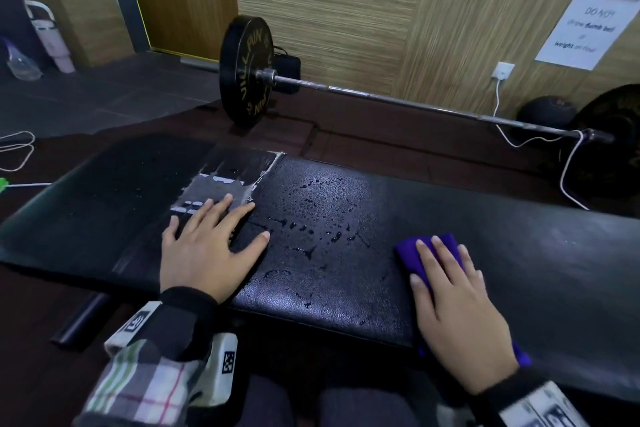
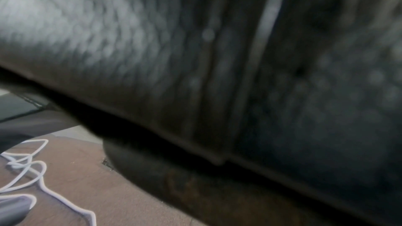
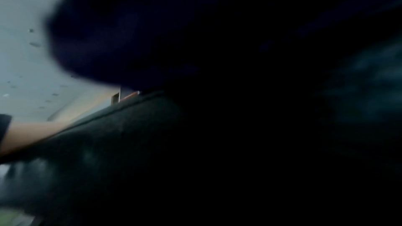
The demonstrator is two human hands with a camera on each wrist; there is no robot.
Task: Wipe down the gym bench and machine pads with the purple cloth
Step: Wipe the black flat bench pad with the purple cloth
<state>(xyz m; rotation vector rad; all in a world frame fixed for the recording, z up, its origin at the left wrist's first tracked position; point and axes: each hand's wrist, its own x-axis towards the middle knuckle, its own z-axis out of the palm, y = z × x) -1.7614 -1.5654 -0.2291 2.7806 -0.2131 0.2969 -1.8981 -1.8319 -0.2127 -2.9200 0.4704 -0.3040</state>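
A long black padded gym bench (image 1: 519,236) runs across the head view, its middle speckled with water drops (image 1: 311,218) and a torn grey patch (image 1: 214,191) left of centre. My left hand (image 1: 207,246) lies flat with fingers spread on the bench beside the tear. My right hand (image 1: 457,308) presses flat with straight fingers on the purple cloth (image 1: 408,256) at the bench's right part; most of the cloth is hidden under the palm. The left wrist view shows blurred bench leather (image 2: 130,40) close up. The right wrist view is mostly dark.
A barbell (image 1: 381,99) with black plates (image 1: 247,69) lies on the floor behind the bench. White cables (image 1: 568,166) trail at the right and on the floor at the left (image 2: 32,169). A spray bottle (image 1: 20,62) and a tumbler (image 1: 52,38) stand far left. Wall behind.
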